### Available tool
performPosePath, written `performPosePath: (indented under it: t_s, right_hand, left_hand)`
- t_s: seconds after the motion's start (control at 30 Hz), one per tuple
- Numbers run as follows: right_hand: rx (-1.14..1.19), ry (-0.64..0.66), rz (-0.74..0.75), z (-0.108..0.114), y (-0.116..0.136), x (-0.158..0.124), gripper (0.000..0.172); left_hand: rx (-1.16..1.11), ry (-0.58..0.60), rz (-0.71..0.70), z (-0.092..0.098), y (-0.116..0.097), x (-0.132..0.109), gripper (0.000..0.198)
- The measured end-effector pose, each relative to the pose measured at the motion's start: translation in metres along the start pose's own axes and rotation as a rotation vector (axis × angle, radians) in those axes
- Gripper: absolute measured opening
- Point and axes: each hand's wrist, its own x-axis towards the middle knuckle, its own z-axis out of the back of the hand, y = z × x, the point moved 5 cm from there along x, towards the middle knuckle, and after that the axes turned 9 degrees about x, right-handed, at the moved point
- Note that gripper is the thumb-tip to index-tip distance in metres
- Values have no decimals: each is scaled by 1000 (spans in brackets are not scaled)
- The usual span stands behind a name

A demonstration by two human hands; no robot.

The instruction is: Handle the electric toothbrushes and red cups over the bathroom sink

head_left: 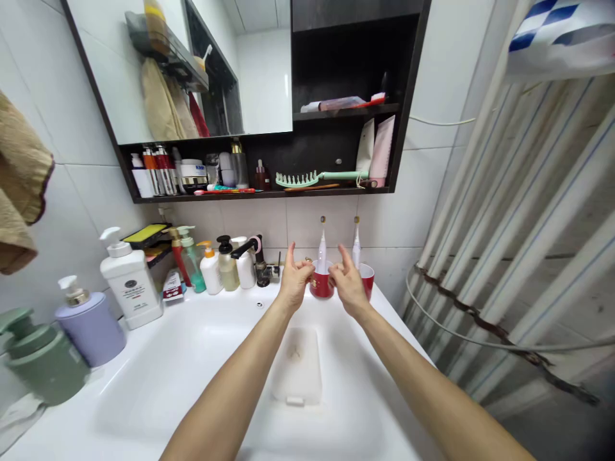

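My left hand (296, 276) and my right hand (348, 280) are raised over the back of the sink, one on each side of a red cup (321, 287). On each hand one finger points up, and the others bend inward toward the cup. I see nothing held in either; whether fingertips touch the cup I cannot tell. A white electric toothbrush (322, 246) stands upright in this cup. Partly behind my right hand is a second red cup (368, 282), with another white electric toothbrush (356, 243) in it.
Below my arms, a whitish rectangular container (298, 371) lies in the white sink (192, 371). A black faucet (260, 266) and several pump bottles (132, 282) line the left rim. Overhead hangs a dark mirror cabinet (336, 144); white pipes (500, 186) stand at right.
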Motion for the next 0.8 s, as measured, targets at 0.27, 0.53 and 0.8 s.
performPosePath:
  t_s: [0.27, 0.53, 0.8]
  right_hand:
    - [627, 251, 106, -19, 75, -39, 66]
    - [566, 69, -201, -17, 32, -50, 28]
    - [320, 42, -221, -11, 35, -31, 49]
  left_hand:
    - [-260, 229, -64, -19, -60, -47, 84]
    - [-249, 37, 255, 1, -17, -54, 37]
    - [-109, 223, 424, -22, -22, -37, 59]
